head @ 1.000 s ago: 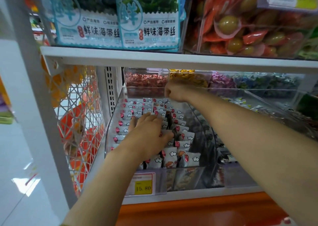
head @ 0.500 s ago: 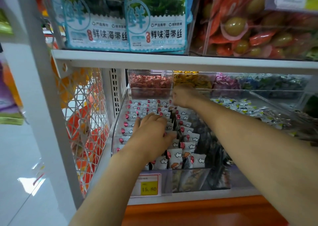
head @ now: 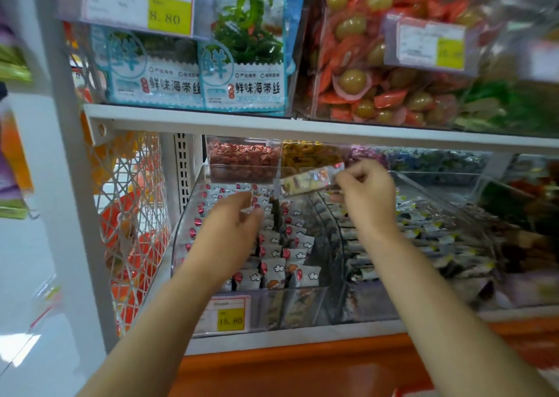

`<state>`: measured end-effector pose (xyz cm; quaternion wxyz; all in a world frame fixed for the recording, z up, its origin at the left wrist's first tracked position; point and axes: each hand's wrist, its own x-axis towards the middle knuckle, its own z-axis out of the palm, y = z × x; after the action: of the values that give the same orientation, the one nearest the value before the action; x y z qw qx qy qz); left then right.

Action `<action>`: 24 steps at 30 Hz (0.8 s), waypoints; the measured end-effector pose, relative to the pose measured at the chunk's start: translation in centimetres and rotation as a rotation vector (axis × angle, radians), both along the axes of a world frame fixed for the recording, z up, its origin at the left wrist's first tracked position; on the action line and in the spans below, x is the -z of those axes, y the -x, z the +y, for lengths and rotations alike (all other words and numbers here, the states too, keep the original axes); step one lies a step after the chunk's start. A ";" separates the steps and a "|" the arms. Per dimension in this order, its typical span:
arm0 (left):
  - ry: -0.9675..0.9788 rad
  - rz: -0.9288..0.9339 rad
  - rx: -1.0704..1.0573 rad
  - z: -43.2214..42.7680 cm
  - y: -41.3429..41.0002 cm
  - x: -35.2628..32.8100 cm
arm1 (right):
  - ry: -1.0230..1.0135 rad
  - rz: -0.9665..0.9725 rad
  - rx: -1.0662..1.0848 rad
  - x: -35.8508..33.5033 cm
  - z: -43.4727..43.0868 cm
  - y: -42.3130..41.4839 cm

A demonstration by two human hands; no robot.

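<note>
A clear plastic bin (head: 181, 236) on the lower shelf holds rows of small white snack packets (head: 273, 271) with red dots. My right hand (head: 367, 197) is raised above the bin and pinches a small shiny snack packet (head: 308, 178) that sticks out to the left. My left hand (head: 233, 230) hovers over the rows, fingers bent; a bit of white wrapper shows at its fingertips, and whether it holds a packet I cannot tell.
A yellow price tag 15.80 (head: 230, 319) sits on the bin front. To the right is a second clear bin of dark packets (head: 429, 242). Smaller candy boxes (head: 245, 157) stand behind. The white shelf (head: 272, 125) overhead carries seaweed bags (head: 245, 75). A wire mesh panel (head: 130, 215) closes the left side.
My right hand has pulled back from the rear of the bin and lifted with a shiny packet. My left hand has risen off the rows. The view has tilted up.
</note>
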<state>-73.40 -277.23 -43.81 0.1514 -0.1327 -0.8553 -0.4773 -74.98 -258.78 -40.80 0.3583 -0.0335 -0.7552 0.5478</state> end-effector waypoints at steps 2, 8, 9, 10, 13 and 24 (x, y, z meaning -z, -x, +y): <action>-0.177 -0.105 0.061 0.2 -0.7 -0.1 | 0.206 -0.042 -0.112 1.0 -0.2 -2.3; -0.572 -0.305 0.183 0.2 -1.8 -0.5 | 0.362 -0.063 -0.297 2.4 -1.0 -5.5; -0.636 -0.332 0.194 0.1 -1.8 -0.6 | 0.356 -0.059 -0.324 2.4 -1.0 -5.7; -0.711 -0.366 0.209 0.0 -1.8 -0.7 | 0.353 -0.055 -0.349 2.5 -0.9 -5.8; -0.841 -0.417 0.203 -0.3 -1.6 -0.7 | 0.350 -0.046 -0.396 2.8 -0.7 -5.9; -1.105 -0.493 0.351 -0.1 -1.5 -1.0 | 0.779 -0.072 -0.613 3.1 -0.5 -5.2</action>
<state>-71.94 -277.29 -42.82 -0.0847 -0.0591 -0.4578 -0.8830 -69.76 -259.26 -43.88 0.1152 0.0399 -0.4815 0.8679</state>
